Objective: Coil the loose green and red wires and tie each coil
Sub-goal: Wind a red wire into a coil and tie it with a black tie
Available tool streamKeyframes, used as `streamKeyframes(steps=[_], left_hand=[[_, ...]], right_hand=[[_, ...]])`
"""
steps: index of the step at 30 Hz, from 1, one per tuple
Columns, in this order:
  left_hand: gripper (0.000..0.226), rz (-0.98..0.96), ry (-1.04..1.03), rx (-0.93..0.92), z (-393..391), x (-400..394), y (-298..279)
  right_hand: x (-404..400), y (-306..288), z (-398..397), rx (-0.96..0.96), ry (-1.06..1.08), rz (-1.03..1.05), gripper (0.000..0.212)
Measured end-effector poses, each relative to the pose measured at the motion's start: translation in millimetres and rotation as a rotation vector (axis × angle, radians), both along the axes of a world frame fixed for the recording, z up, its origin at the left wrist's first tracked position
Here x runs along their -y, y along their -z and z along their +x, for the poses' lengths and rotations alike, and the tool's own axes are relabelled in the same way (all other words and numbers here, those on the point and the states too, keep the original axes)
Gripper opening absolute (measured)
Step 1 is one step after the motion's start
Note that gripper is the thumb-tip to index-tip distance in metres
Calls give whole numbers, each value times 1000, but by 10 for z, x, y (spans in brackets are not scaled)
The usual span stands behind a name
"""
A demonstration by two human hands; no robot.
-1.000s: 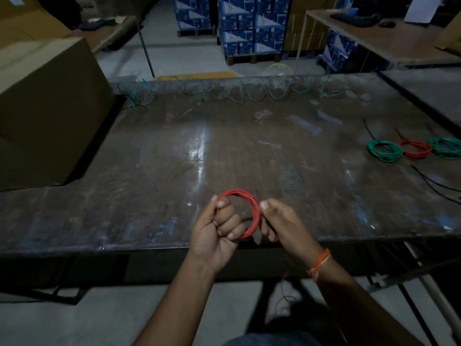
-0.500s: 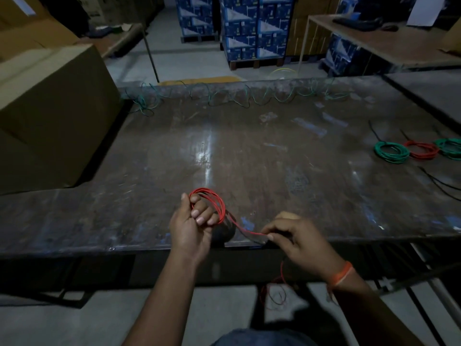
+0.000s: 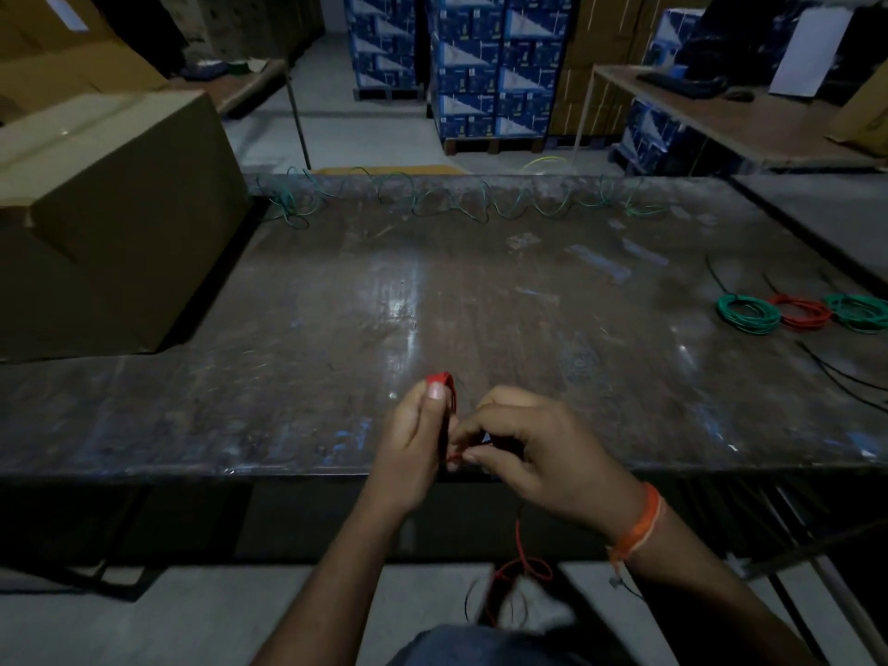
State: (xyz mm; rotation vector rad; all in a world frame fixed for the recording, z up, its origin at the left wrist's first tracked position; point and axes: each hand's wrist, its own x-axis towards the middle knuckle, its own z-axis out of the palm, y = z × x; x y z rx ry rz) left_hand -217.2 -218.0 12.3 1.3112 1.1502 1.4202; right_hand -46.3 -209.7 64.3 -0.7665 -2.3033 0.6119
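Dim warehouse, scarred worktable [image 3: 336, 329]. Left hand [image 3: 413, 444] at 6 o'clock grips red coil [image 3: 444, 384] edge-on — right hand [image 3: 528, 454] pinches its tail beside it. Finished coils [image 3: 797, 312] at 3 o'clock. Risk: loose wire [image 3: 519, 564] dangling below snags — loops spring free.

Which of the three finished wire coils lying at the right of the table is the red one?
The middle coil is red. It lies between two green ones, the left green coil and the right green coil, which runs to the picture's edge.
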Motion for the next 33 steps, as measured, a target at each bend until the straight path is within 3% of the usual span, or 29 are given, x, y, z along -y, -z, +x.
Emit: streamKeyframes(steps=[3, 8, 15, 21, 33], left_hand=[[37, 25, -15, -87, -35, -29, 25], [36, -13, 135, 110, -4, 20, -33], [57, 14, 186, -73, 47, 63, -73], [35, -31, 234, 111, 164, 120, -103], [39, -111, 281, 334, 197, 259, -44]], right_hand=[[3, -96, -10, -30, -61, 15, 24], [-70, -150, 30, -157, 81, 78, 17], [-126, -115, 165, -256, 289, 5, 10], [-94, 60, 262, -242, 346, -76, 12], [80, 309, 163, -437, 244, -371, 6]])
